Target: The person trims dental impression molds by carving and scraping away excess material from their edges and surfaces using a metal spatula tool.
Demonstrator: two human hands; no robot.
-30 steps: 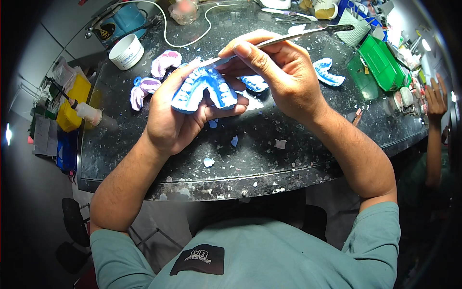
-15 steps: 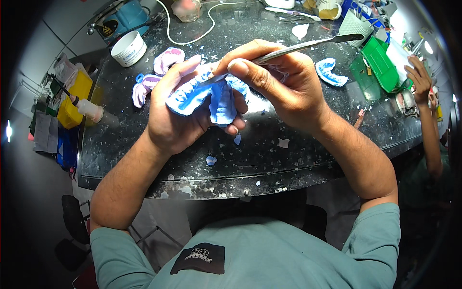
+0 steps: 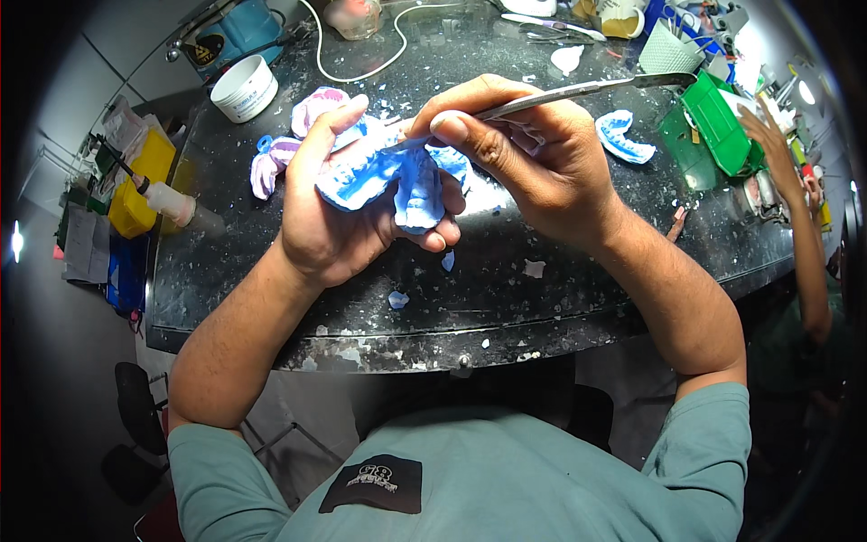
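Note:
My left hand (image 3: 321,239) is closed round a blue dental mould or cast (image 3: 415,203), tilted, with my fingertips under and beside it. My right hand (image 3: 551,181) grips a long metal hand tool (image 3: 601,88) with a dark, flat upper end. The tool's lower part lies at the top of the blue piece, between my fingers, where its tip is hard to make out. Just behind my left hand are pink-purple and blue moulded pieces (image 3: 273,167), and another blue horseshoe-shaped piece (image 3: 625,137) lies on the black bench (image 3: 497,298) to the right.
A white tub (image 3: 244,88) and blue machine (image 3: 237,36) stand at back left, beside a white cable. At left are a yellow bin (image 3: 134,206) and a bottle (image 3: 173,203). Green boxes (image 3: 722,122) and clutter line the right side, where a co-worker's hand (image 3: 775,149) reaches in.
Since a second ago, the blue piece has tilted in my left hand, and my right hand and tool have moved slightly lower. The co-worker's hand has moved up and left.

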